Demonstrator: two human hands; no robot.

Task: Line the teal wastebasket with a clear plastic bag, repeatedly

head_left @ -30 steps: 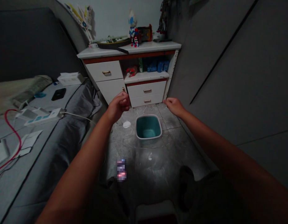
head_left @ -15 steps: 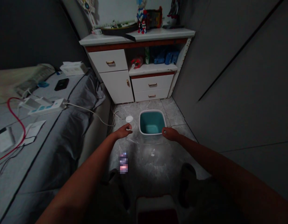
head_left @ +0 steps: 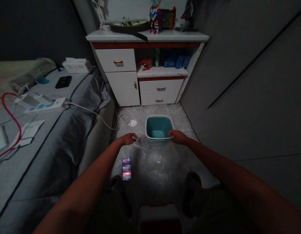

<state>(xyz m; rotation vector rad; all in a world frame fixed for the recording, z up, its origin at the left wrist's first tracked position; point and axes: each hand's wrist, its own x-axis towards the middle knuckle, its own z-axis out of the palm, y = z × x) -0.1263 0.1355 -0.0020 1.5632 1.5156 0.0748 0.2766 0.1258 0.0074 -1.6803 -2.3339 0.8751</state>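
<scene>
A teal bin with a white rim [head_left: 147, 130] stands on the grey tiled floor, its inside visible from above. At its near right corner, my right hand [head_left: 179, 137] is closed on the rim. My left hand [head_left: 128, 139] hovers left of the bin, apart from it, with fingers curled into a pinch. A small pale bit shows at those fingertips; what it is, I cannot make out. Faint shiny streaks cross the space between the hands, perhaps clear film or floor gloss. Below my left hand, a phone [head_left: 126, 169] with a blurred lit screen lies on the floor.
A white cabinet [head_left: 122, 87] stands behind the bin. On the left, a bed [head_left: 74, 130] holds a power strip [head_left: 49, 106]; its cable runs to a round white disc [head_left: 132, 123]. A grey panel [head_left: 250, 97] rises at right. Near my feet sits a white-edged object [head_left: 160, 211].
My right fingers have closed further over the bin's rim. My left hand has shifted slightly left and down. The view has moved a little.
</scene>
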